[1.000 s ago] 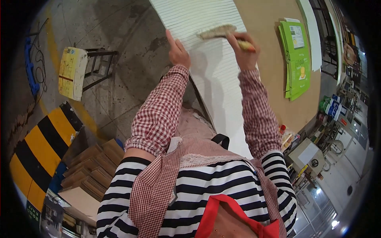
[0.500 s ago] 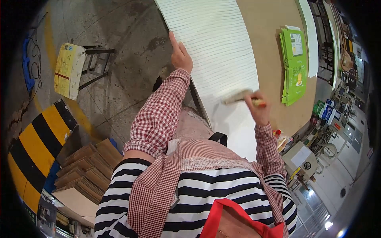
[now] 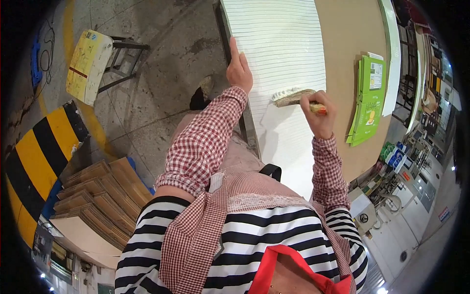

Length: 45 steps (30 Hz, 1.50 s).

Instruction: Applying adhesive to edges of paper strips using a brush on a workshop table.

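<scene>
A row of white, closely layered edges forms a long striped surface (image 3: 279,44) on the table in front of me. My left hand (image 3: 240,71) lies along its left edge, fingers stretched out and pointing away from me. In my right hand (image 3: 320,115) is a brush (image 3: 296,98), gripped by its handle, which shows a red-orange end. The wide bristle head points left and touches the white layers. Pale, wet-looking streaks show beside the bristles. Nearer to me the white surface looks smooth and bright.
Brown board (image 3: 350,39) covers the table's right part, with green printed cartons (image 3: 369,100) stacked flat on it. On the floor at left stand a yellow-topped stool (image 3: 88,66) and a black-and-yellow striped barrier (image 3: 41,152). Cardboard sheets (image 3: 100,196) are piled at lower left. Machinery (image 3: 364,210) stands at right.
The brush has moved away from me along the white layers and its head has turned over. My view has shifted a little; my left hand still rests at the left edge.
</scene>
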### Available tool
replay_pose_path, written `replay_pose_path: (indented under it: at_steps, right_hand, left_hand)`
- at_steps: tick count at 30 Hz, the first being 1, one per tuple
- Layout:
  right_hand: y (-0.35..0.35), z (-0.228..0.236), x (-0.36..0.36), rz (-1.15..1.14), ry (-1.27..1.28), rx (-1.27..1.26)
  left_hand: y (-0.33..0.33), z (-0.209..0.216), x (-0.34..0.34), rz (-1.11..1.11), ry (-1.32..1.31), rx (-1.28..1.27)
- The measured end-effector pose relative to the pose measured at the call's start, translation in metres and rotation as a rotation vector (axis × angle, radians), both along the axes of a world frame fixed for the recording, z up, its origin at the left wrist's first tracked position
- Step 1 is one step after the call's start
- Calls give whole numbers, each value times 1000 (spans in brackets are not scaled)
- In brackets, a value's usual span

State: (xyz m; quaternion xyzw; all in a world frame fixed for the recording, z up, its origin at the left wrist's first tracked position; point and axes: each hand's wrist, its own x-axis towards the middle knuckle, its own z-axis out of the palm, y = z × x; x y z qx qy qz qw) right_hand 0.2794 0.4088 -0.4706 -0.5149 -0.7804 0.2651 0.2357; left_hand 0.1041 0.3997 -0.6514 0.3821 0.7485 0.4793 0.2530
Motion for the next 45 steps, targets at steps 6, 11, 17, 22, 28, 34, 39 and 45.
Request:
replay_pose_path:
  at_steps: [6, 11, 17, 22, 28, 34, 39, 45]
  right_hand:
    - [42, -10, -41, -102, 142, 142]
    - [4, -22, -20, 4, 102, 140]
    - [-11, -2, -6, 19, 97, 112]
    - [31, -22, -38, -36, 182, 251]
    - [-40, -14, 13, -42, 40, 90]
    - [-24, -7, 5, -81, 127, 138]
    - [0, -22, -9, -72, 129, 200]
    - [-96, -9, 55, -102, 7, -37]
  left_hand:
    - [1, 5, 7, -59, -38, -106]
    - [1, 5, 5, -47, -90, -46]
    - [1, 5, 1, -38, -91, -34]
    - [0, 8, 6, -46, -46, -20]
    - [8, 11, -5, -58, -62, -137]
    - [9, 10, -6, -35, -60, -59]
    - [13, 13, -1, -64, -85, -135]
    - [12, 15, -6, -33, -79, -116]
